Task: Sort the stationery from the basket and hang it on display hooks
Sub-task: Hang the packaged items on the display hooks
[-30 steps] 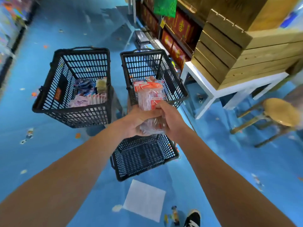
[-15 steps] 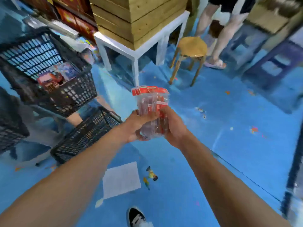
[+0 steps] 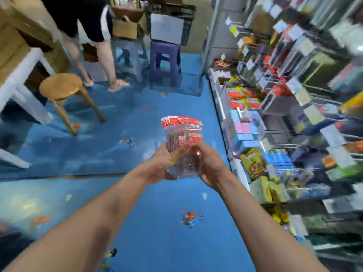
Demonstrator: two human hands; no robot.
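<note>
My left hand [image 3: 167,161] and right hand [image 3: 208,165] both closed around a stack of clear red-topped stationery packets [image 3: 183,138], held upright over the blue floor [image 3: 137,203], display hooks [image 3: 279,145] at right (blurred), wooden stool [image 3: 62,87] far left.

Left hand [image 3: 167,160] and right hand [image 3: 208,165] clasping red-topped packets [image 3: 183,138], display hooks [image 3: 284,146] right

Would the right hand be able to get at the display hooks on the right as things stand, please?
Probably not yet: the right hand and left hand both grip the packets, and the display hooks look beyond its reach.
</note>
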